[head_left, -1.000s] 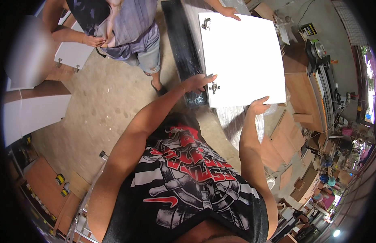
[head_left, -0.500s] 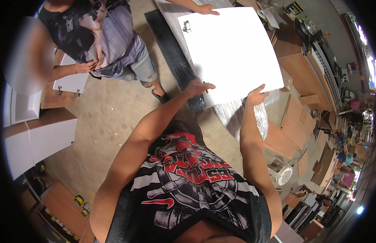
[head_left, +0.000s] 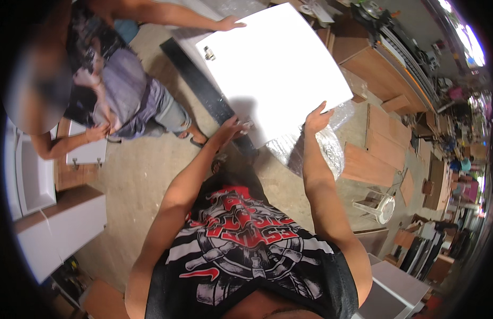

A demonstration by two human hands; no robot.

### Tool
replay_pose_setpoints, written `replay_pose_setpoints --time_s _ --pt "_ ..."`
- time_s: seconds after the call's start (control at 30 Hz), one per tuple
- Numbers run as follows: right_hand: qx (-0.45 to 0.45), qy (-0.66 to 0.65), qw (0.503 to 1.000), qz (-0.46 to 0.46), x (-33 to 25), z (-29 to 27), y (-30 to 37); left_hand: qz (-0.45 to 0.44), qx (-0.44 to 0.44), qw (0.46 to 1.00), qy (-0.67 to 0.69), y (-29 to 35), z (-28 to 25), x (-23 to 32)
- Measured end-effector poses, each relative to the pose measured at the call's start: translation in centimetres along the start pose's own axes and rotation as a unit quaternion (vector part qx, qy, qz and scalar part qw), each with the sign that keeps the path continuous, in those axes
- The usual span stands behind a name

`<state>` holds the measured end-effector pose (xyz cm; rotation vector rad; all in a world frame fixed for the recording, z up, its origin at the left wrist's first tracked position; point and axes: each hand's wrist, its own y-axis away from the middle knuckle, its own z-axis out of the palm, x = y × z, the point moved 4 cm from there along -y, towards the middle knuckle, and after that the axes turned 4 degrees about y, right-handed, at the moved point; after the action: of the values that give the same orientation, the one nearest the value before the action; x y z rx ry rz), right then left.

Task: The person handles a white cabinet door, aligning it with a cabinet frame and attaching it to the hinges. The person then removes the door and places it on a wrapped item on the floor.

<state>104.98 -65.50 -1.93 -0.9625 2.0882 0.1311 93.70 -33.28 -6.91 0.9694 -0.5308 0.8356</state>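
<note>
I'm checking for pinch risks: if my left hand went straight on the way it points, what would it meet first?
Your left hand would probably meet the metal hinge on the white panel first; depth is unclear here, so they may already be touching.

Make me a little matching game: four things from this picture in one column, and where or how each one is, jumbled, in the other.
Column one
1. Left hand
2. Right hand
3. Co-worker's hand
4. Plastic stool

Column two
A. White, with a round top
B. At the far edge of the white cabinet door
C. Beside a metal hinge at the door's left edge
D. At the door's near edge

Pairs: 1-C, 2-D, 3-B, 4-A
</note>
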Motion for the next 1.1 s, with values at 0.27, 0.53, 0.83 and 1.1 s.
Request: replay_pose_setpoints --time_s 0.27,0.53,0.83,1.1 --pt "-0.022 -0.035 0.998 0.038 -0.1 -0.4 -0.5 0.026 -0.092 0.99 0.1 2.1 -0.6 0.6" --pt "-0.005 -0.017 0.999 0.04 0.0 -0.3 -0.4 -0.023 -0.055 0.994 0.094 2.9 -3.9 -1.8" --pt "-0.01 -0.021 0.999 0.043 -0.9 -1.2 0.4 -0.036 -0.013 0.997 0.068 3.5 -4.9 -3.3" --pt "-0.009 -0.032 0.999 0.039 -0.1 -0.8 0.2 -0.043 -0.015 0.999 -0.012 3.8 -4.2 -3.0"
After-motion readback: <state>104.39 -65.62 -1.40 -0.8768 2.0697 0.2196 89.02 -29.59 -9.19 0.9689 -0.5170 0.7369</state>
